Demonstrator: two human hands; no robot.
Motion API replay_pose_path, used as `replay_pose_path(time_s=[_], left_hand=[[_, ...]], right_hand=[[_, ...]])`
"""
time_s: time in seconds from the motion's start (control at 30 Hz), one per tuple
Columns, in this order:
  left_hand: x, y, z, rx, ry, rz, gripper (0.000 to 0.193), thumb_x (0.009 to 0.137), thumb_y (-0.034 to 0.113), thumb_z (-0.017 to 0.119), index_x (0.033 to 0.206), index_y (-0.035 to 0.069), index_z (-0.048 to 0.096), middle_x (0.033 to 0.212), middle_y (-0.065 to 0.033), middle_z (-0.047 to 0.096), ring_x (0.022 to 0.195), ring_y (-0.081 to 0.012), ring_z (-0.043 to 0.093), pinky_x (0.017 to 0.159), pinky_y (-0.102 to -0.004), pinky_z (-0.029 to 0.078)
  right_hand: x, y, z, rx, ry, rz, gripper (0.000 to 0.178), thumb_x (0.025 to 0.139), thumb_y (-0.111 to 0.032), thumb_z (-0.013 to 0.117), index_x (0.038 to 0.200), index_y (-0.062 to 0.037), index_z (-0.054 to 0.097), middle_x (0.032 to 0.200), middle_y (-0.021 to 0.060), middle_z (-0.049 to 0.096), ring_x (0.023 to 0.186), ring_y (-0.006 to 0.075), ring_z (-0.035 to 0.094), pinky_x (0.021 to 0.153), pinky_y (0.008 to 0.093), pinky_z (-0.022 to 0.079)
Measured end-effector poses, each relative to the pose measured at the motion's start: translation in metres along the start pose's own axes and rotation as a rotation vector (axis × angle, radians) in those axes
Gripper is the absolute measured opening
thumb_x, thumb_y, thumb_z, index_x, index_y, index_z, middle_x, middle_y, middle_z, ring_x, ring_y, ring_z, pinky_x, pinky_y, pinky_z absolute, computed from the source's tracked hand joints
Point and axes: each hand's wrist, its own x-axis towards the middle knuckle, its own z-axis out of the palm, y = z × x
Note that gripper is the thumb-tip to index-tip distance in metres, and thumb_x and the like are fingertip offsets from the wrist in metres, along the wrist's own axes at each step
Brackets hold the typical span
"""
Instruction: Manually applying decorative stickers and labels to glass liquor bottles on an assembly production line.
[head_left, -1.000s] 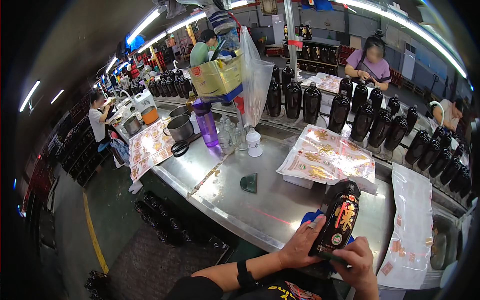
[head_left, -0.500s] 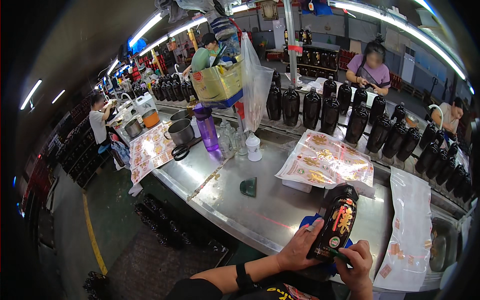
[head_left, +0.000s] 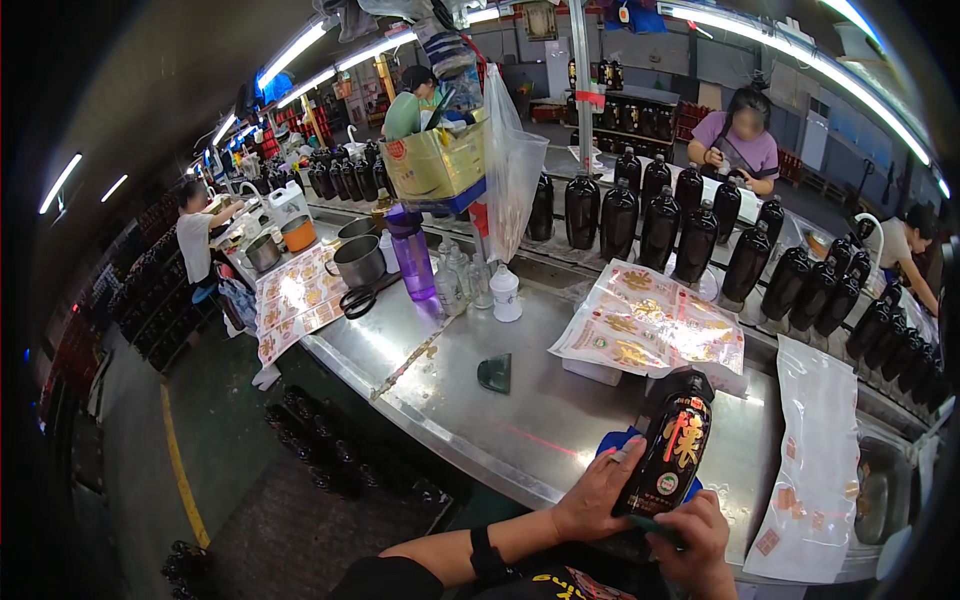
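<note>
The left hand (head_left: 598, 500) is curled around a tilted, tall, glossy dark bottle (head_left: 668, 448); at the bottle's base, the right hand (head_left: 698, 545), with bent fingers, pinches a thin green piece (head_left: 654, 525); beyond the bottle lie white, flat, gold-printed sheets (head_left: 640, 322).

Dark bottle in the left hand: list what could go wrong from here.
The dark bottle, held tilted by the left hand near the edge of the metal table, might slip and fall. The green tool in the right hand, at the bottle's lower end, could scuff or lift the printed design.
</note>
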Motion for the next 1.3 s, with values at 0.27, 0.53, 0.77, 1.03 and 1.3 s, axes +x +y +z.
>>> replay_pose_path(time_s=[0.27,0.53,0.77,1.03,1.3], left_hand=[[0.009,0.02,-0.008,0.255,0.001,0.263,0.092,0.076,0.041,0.08,0.149,0.004,0.039,0.158,-0.0197,0.033,0.145,-0.0436,0.026,0.118,-0.0612,0.013],[0.002,0.026,-0.032,0.248,-0.085,0.104,0.087,0.082,0.055,0.069,0.146,0.001,0.046,0.15,-0.0216,0.045,0.145,-0.0444,0.028,0.118,-0.0603,0.013],[0.032,0.014,-0.025,0.145,-0.083,0.159,0.087,0.098,0.065,0.037,0.148,-0.006,0.038,0.145,-0.0229,0.05,0.145,-0.0434,0.029,0.12,-0.0551,0.009],[0.062,0.006,-0.024,0.076,-0.068,0.114,0.078,0.103,0.058,0.03,0.147,-0.005,0.043,0.14,-0.0179,0.058,0.143,-0.0407,0.034,0.12,-0.0524,0.012],[0.079,-0.006,-0.026,0.158,-0.083,0.18,0.073,0.104,0.056,0.027,0.143,-0.002,0.05,0.13,-0.012,0.065,0.14,-0.0376,0.04,0.119,-0.0526,0.013]], right_hand=[[-0.001,0.021,0.022,0.521,0.404,0.755,0.017,0.093,-0.016,0.066,0.094,-0.0009,0.059,0.082,0.0001,0.06,0.072,0.0056,0.052,0.064,0.0237,0.045],[-0.013,0.03,0.012,0.493,0.407,0.956,0.019,0.096,-0.018,0.065,0.096,-0.0001,0.061,0.08,0.0005,0.06,0.072,0.0062,0.053,0.063,0.0247,0.045],[0.011,0.036,0.016,0.649,0.462,0.844,0.021,0.096,-0.02,0.067,0.1,-0.0003,0.061,0.083,0.0007,0.064,0.072,0.005,0.054,0.062,0.0234,0.046],[0.021,0.053,0.017,0.717,0.517,0.814,0.021,0.097,-0.02,0.067,0.101,-0.0005,0.06,0.088,0.0044,0.066,0.077,0.0056,0.061,0.067,0.0226,0.051],[0.032,0.067,0.023,0.802,0.471,0.726,0.019,0.099,-0.018,0.065,0.108,-0.0021,0.06,0.094,0.001,0.066,0.085,0.0053,0.06,0.075,0.0214,0.05]])
